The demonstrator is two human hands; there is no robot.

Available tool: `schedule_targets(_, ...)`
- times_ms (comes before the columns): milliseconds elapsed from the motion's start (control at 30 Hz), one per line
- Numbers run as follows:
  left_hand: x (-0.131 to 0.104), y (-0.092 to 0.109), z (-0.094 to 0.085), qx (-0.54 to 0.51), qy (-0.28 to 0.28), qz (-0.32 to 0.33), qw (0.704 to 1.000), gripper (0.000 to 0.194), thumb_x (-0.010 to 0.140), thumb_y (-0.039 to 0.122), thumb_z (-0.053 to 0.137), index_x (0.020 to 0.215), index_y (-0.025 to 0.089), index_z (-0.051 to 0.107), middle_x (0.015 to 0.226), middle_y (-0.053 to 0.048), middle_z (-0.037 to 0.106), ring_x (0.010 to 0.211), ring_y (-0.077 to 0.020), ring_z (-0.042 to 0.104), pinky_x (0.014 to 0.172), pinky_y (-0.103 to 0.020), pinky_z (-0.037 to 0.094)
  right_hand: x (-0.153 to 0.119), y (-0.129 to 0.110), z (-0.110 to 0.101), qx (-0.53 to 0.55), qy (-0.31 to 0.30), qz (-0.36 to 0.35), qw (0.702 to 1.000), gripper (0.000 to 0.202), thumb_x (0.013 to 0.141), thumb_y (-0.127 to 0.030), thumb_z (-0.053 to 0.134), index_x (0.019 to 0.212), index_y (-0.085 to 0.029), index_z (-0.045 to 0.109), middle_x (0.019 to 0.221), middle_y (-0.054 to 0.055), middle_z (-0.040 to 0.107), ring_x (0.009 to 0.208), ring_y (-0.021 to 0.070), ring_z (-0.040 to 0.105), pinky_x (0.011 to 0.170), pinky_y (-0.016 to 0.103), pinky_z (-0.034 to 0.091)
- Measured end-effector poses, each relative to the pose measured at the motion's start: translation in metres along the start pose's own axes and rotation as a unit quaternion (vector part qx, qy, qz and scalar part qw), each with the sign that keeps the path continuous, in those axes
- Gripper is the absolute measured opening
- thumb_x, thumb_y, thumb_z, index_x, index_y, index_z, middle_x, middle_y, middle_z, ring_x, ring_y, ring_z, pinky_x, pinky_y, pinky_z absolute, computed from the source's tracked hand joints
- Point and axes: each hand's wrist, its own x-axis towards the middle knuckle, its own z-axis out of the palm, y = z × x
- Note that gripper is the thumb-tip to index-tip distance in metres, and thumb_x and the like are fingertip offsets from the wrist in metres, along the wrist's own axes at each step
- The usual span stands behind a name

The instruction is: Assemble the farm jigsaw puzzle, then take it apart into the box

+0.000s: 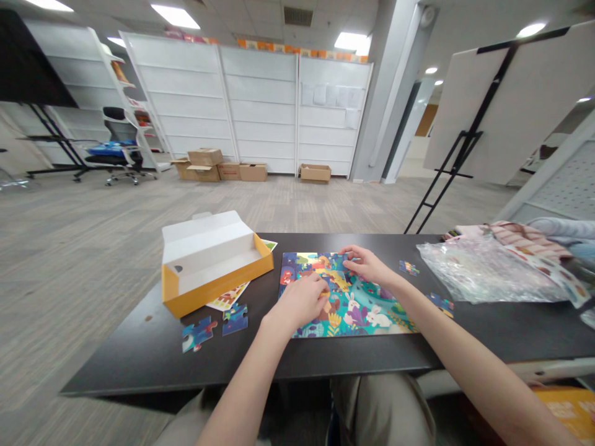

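A colourful jigsaw puzzle [356,310] with rabbits and plants lies on the black table in front of me. My left hand [302,302] rests on its left part, fingers bent but apart, with nothing visible in them. Near the puzzle's far edge, my right hand [367,265] pinches the edge of a dark blue puzzle piece [338,261] between thumb and fingers. Two loose pieces, one light blue and red [199,334] and one dark blue [235,319], lie left of the puzzle. To the right are a small loose piece [409,267] and blue pieces [440,305] partly behind my right forearm.
An open yellow box [218,282] with a white inside stands at the table's left, over a printed sheet [229,297]. Crumpled clear plastic [493,272] and folded cloth [530,238] lie at the right. Beyond the table are cardboard boxes [204,166] and an office chair [118,148].
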Motion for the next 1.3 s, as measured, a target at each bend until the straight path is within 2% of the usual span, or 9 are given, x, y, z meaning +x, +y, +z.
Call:
schedule_targets(133,0.000,0.000,-0.001,0.000,-0.005,-0.003,1.000,0.019,0.095,0.023,0.050,0.101,0.020,0.067,0.107,-0.007,0.066,0.099,-0.0225,0.066,0.083,-0.031,0.053,0.005,0.007,0.000,0.007,0.027,-0.021,0.999,0.035,0.072,-0.044,0.074,0.091,-0.020,0.055,0.070,-0.003,0.058,0.055,0.0111,0.055,0.042,0.020,0.040)
schedule_targets(233,0.000,0.000,-0.002,-0.004,-0.006,-0.002,1.000,0.020,0.094,0.023,0.049,0.101,0.020,0.068,0.108,-0.006,0.066,0.099,-0.0222,0.066,0.083,-0.031,0.053,0.007,0.010,-0.002,0.011,0.051,-0.056,0.997,0.036,0.070,-0.042,0.077,0.087,-0.020,0.053,0.070,-0.003,0.061,0.062,0.0127,0.058,0.055,0.025,0.048)
schedule_targets(300,0.000,-0.001,-0.001,-0.009,-0.003,-0.001,1.000,0.020,0.094,0.024,0.049,0.101,0.020,0.068,0.108,-0.006,0.067,0.098,-0.0218,0.066,0.082,-0.030,0.053,0.006,0.009,-0.003,0.026,0.057,-0.065,0.996,0.039,0.070,-0.040,0.077,0.094,-0.021,0.052,0.072,-0.003,0.062,0.063,0.0132,0.060,0.058,0.026,0.049)
schedule_targets(433,0.000,-0.002,0.000,-0.019,0.006,0.006,1.000,0.020,0.093,0.022,0.051,0.101,0.020,0.069,0.107,-0.005,0.067,0.095,-0.0213,0.067,0.081,-0.029,0.052,0.001,0.002,-0.003,0.012,0.034,-0.063,0.997,0.053,0.076,-0.037,0.071,0.123,-0.024,0.048,0.076,-0.006,0.057,0.056,0.0106,0.054,0.051,0.023,0.044)
schedule_targets(500,-0.001,-0.004,0.001,-0.030,0.010,0.011,0.999,0.020,0.093,0.022,0.051,0.100,0.020,0.069,0.105,-0.005,0.068,0.094,-0.0206,0.067,0.080,-0.029,0.052,-0.001,-0.001,-0.001,-0.008,0.014,-0.055,0.998,0.054,0.079,-0.035,0.067,0.128,-0.025,0.049,0.080,-0.004,0.056,0.056,0.0100,0.054,0.050,0.022,0.044)
schedule_targets(667,-0.004,-0.020,-0.007,-0.062,0.014,-0.016,0.998,0.020,0.094,0.027,0.052,0.101,0.022,0.070,0.102,-0.004,0.071,0.090,-0.0193,0.068,0.077,-0.027,0.051,0.001,0.003,0.001,-0.008,0.015,-0.044,0.999,0.036,0.080,-0.040,0.066,0.109,-0.022,0.054,0.081,-0.002,0.058,0.059,0.0109,0.056,0.047,0.021,0.044)
schedule_targets(867,-0.015,-0.041,-0.024,0.025,0.033,-0.120,0.992,0.022,0.093,0.025,0.051,0.105,0.022,0.070,0.106,-0.006,0.072,0.095,-0.0228,0.069,0.079,-0.031,0.051,0.001,0.003,0.000,-0.023,0.025,-0.025,0.999,0.035,0.077,-0.046,0.068,0.097,-0.021,0.053,0.064,-0.006,0.054,0.044,0.0072,0.041,0.035,0.018,0.032)
schedule_targets(1200,-0.017,-0.040,-0.018,0.059,0.022,-0.115,0.991,0.021,0.094,0.026,0.052,0.106,0.022,0.069,0.109,-0.006,0.071,0.098,-0.0222,0.069,0.081,-0.030,0.051,0.001,0.002,0.002,-0.008,0.022,0.035,0.999,0.040,0.069,-0.048,0.077,0.088,-0.020,0.056,0.079,0.001,0.066,0.051,0.0096,0.057,0.034,0.017,0.036)
schedule_targets(1300,-0.016,-0.040,-0.019,0.059,0.021,-0.115,0.991,0.021,0.094,0.026,0.052,0.106,0.022,0.069,0.109,-0.006,0.071,0.099,-0.0221,0.069,0.083,-0.030,0.051,0.000,-0.001,0.002,-0.006,0.009,0.042,0.999,0.037,0.070,-0.043,0.080,0.087,-0.019,0.058,0.077,0.000,0.066,0.051,0.0085,0.058,0.040,0.018,0.044)
